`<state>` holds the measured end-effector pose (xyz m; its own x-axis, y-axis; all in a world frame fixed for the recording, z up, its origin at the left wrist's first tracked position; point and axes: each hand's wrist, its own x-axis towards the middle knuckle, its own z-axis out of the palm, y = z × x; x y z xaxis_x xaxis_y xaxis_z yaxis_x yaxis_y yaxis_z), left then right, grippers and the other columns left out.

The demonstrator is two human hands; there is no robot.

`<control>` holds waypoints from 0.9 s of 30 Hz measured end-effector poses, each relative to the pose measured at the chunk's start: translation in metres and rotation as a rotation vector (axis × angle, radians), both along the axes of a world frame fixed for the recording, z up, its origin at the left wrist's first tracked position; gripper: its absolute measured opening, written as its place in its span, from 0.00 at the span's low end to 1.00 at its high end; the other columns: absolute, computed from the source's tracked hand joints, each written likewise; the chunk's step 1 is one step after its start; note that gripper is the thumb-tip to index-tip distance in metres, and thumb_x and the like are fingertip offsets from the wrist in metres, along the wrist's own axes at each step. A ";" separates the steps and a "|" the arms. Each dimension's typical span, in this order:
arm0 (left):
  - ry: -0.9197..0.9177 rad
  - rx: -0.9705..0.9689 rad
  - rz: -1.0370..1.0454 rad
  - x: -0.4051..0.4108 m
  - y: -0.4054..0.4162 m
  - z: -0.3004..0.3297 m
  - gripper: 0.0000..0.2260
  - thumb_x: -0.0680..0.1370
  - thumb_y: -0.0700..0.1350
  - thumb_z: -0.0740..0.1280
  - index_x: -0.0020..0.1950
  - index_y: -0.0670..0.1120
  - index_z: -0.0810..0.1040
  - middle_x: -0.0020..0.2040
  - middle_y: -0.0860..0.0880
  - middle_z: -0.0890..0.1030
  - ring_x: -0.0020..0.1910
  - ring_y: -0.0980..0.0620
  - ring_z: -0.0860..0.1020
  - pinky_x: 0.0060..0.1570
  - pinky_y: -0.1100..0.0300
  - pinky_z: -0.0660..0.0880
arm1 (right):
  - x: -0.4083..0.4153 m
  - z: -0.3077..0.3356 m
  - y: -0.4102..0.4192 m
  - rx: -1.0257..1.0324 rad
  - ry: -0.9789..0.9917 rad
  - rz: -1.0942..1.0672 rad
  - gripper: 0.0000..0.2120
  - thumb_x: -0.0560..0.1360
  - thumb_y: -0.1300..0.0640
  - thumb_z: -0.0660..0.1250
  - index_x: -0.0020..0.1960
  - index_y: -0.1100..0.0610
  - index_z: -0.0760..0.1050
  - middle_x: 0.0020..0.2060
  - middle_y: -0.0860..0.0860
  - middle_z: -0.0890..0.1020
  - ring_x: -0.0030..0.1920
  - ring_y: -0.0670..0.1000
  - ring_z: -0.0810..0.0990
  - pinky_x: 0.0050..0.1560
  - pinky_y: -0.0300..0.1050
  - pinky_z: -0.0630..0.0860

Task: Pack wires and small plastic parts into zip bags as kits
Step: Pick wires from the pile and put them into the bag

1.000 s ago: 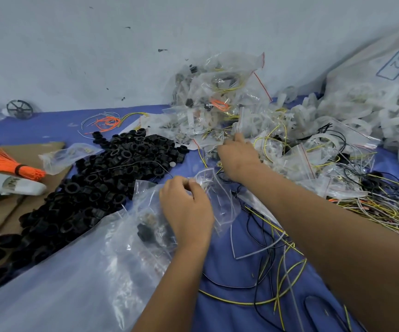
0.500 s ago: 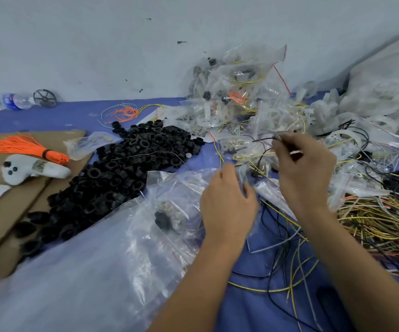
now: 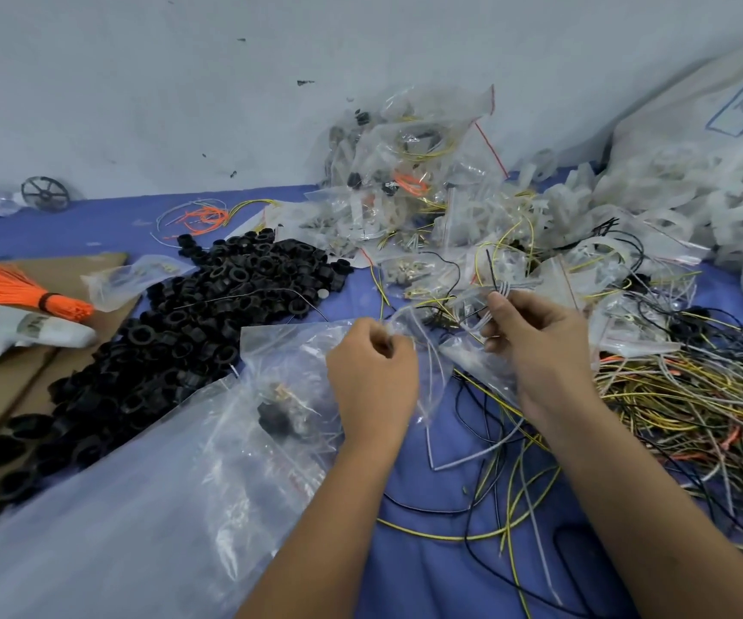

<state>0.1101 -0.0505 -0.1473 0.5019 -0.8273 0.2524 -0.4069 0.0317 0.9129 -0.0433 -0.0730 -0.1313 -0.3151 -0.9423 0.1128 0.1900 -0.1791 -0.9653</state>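
My left hand (image 3: 371,377) pinches the mouth of a small clear zip bag (image 3: 298,395) that holds a black plastic part (image 3: 273,416) and some small pieces. My right hand (image 3: 539,341) pinches a few thin wires (image 3: 501,285), white and black, their ends sticking up above my fingers just right of the bag's mouth. A heap of black plastic rings (image 3: 208,314) lies to the left. Loose yellow, black and white wires (image 3: 695,395) are tangled at the right.
Packed zip bags (image 3: 409,180) pile against the wall. White plastic parts (image 3: 673,207) spill from a big sack at the right. An orange wire bundle (image 3: 12,290) and a white controller (image 3: 17,332) lie on cardboard at the left. A large clear bag (image 3: 92,529) covers the near left.
My right hand pulled back from the pile of bags with a few wires and now holds them beside the bag's mouth. My left hand kept its hold on the bag.
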 end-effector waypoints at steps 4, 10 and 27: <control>0.196 -0.031 0.047 0.002 -0.001 0.002 0.09 0.74 0.40 0.68 0.35 0.45 0.74 0.26 0.56 0.74 0.27 0.60 0.73 0.29 0.70 0.67 | -0.003 0.001 -0.003 -0.090 0.010 -0.180 0.06 0.80 0.60 0.68 0.45 0.60 0.80 0.30 0.50 0.80 0.28 0.46 0.76 0.29 0.38 0.75; 0.111 -0.088 -0.008 0.001 0.002 0.001 0.05 0.75 0.42 0.70 0.42 0.48 0.75 0.35 0.56 0.78 0.34 0.58 0.76 0.36 0.65 0.70 | -0.006 0.007 0.001 -0.066 -0.103 0.011 0.09 0.84 0.61 0.61 0.49 0.63 0.76 0.34 0.52 0.81 0.26 0.47 0.70 0.23 0.38 0.64; 0.181 -0.194 -0.311 0.000 -0.005 -0.004 0.10 0.81 0.44 0.69 0.39 0.49 0.80 0.28 0.55 0.75 0.28 0.53 0.72 0.33 0.57 0.70 | 0.005 0.002 0.011 -0.061 0.207 0.419 0.09 0.82 0.56 0.65 0.51 0.61 0.80 0.43 0.56 0.83 0.31 0.50 0.73 0.26 0.41 0.68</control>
<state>0.1098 -0.0557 -0.1510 0.2855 -0.8925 0.3492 -0.1844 0.3064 0.9339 -0.0384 -0.0624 -0.1292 0.1257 -0.9732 0.1928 0.0625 -0.1862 -0.9805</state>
